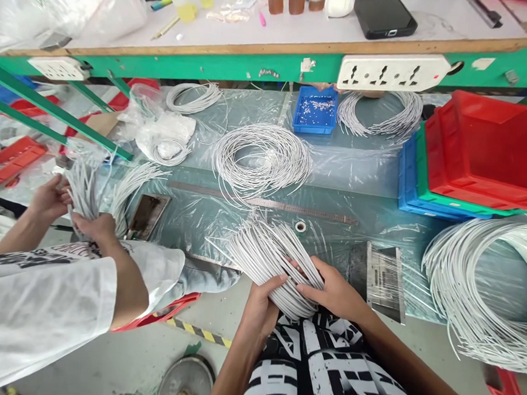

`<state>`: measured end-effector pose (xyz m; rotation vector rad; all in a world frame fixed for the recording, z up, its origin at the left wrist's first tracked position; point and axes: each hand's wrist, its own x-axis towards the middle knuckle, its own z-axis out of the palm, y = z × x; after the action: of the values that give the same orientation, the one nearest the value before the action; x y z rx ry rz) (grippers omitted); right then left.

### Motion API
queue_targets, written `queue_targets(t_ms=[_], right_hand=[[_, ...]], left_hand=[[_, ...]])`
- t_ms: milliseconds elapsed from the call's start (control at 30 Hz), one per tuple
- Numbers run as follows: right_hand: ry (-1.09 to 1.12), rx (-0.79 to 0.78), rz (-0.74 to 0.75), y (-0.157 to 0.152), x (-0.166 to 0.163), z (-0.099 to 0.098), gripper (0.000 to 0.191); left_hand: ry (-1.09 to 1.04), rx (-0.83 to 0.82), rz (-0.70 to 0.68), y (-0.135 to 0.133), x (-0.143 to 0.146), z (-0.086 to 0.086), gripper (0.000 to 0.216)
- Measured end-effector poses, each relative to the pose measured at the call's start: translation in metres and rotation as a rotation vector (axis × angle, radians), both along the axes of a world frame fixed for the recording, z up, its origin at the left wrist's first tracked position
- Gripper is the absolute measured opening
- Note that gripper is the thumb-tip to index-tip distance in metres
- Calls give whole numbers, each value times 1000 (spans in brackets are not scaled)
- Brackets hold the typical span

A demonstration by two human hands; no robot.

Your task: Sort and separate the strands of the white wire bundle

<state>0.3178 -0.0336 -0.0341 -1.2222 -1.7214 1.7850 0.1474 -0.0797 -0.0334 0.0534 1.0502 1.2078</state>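
A thick bundle of white cables [272,253] rests at the table's near edge and over my lap, its cut ends fanned toward the back left. My left hand [264,304] grips its near left side, thumb on top and the other fingers hidden beneath. My right hand [329,288] is closed round the right side of the same bundle, with thumb and fingers partly among the strands. Just beyond the bundle lie a small white ring-shaped roll [301,226] and a long steel ruler [290,207]. A larger loose coil of white cable [261,161] lies behind the ruler.
At right stand stacked bins, a red one [490,154] on top, and a big cable coil [439,278]. A metal fixture [385,280] sits beside my right forearm. A blue tray [316,110] holds small parts. At left, a co-worker's hands [97,227] hold another cable bundle.
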Motion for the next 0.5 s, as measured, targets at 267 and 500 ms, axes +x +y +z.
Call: queue_targets(t_ms=[267,500], right_hand=[[-79,47,10,5,0,2,23],[-110,84,-41,3,3,4,20]], left_hand=[[-5,-3,6,-1,-1,0,55],[-7,12,-3,2,0,2,49]])
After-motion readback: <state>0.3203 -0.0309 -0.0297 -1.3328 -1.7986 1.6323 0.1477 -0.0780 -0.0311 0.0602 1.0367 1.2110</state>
